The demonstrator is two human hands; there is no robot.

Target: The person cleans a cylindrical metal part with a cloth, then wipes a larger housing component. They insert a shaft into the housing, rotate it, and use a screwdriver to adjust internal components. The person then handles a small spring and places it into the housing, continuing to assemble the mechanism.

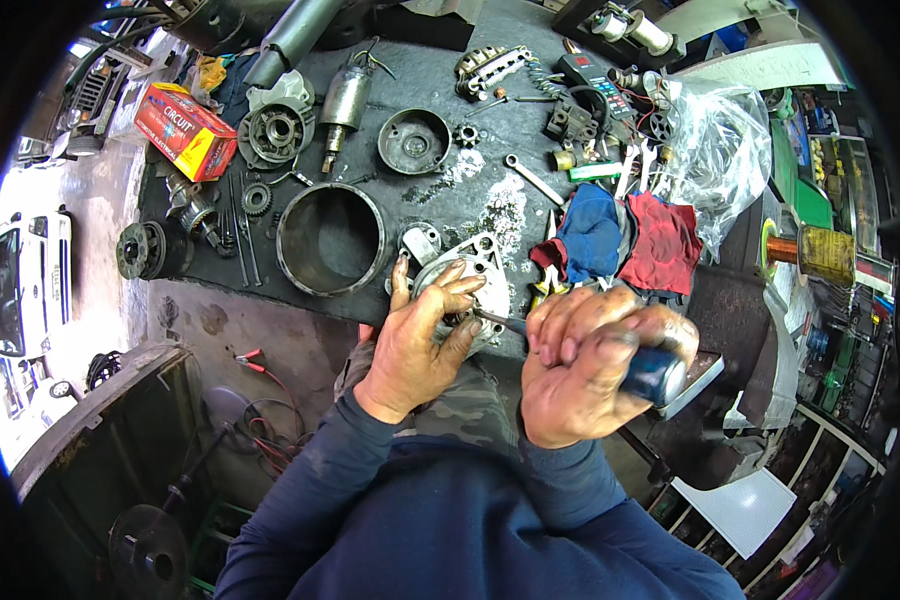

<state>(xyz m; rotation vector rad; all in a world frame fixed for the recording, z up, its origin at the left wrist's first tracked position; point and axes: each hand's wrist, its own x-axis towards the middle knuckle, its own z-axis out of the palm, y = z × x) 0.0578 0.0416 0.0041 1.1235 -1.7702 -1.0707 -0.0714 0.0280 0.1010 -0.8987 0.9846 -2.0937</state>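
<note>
At the bench's near edge sits a pale cast-metal housing with bolt holes and a round opening. My left hand lies over its left side, fingers curled onto it and gripping it. My right hand is closed around a screwdriver with a dark blue handle, whose butt sticks out past the palm. The thin shaft runs left to the housing, its tip beside my left fingers; the exact contact point is hidden. Just left of the housing stands an open metal cylinder.
On the dark bench lie an armature, a round end cap, a gear, a wrench and a multimeter. Blue and red rags and a clear plastic bag are at right. A red-yellow box stands at left.
</note>
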